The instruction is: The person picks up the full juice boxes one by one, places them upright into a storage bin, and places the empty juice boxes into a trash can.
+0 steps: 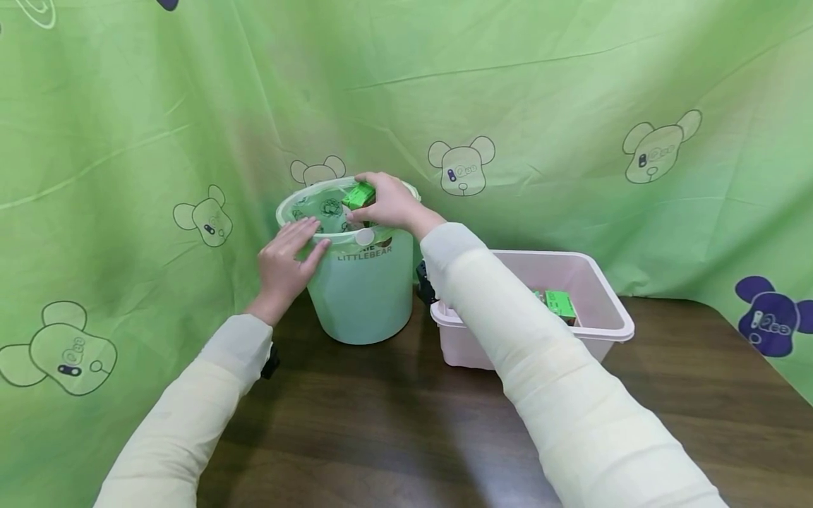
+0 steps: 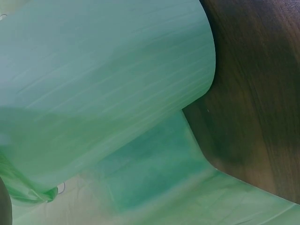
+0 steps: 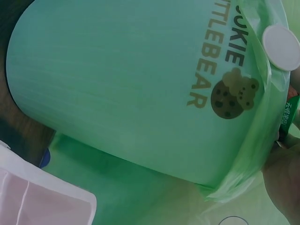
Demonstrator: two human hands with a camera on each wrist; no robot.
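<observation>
A mint-green bin [image 1: 362, 303], lettered "LITTLEBEAR", stands on the brown table, lined with a thin green plastic bag [image 1: 314, 204] folded over its white rim. My left hand [image 1: 286, 261] rests on the near left of this rim, fingers fairly straight. Just inside the mouth, my right hand [image 1: 394, 204] pinches a small green box [image 1: 359, 196] between thumb and fingers. Part of that box [image 3: 288, 115] shows at the right edge of the right wrist view, close to the rim. The bottom inside the bin is hidden.
Right of the bin is a pale pink tub [image 1: 597, 282] holding at least one more green box [image 1: 559, 305]; my right forearm crosses over its near left side. A green curtain [image 1: 540, 85] with bear-head prints hangs behind. The brown wooden table [image 1: 356, 423] extends in front.
</observation>
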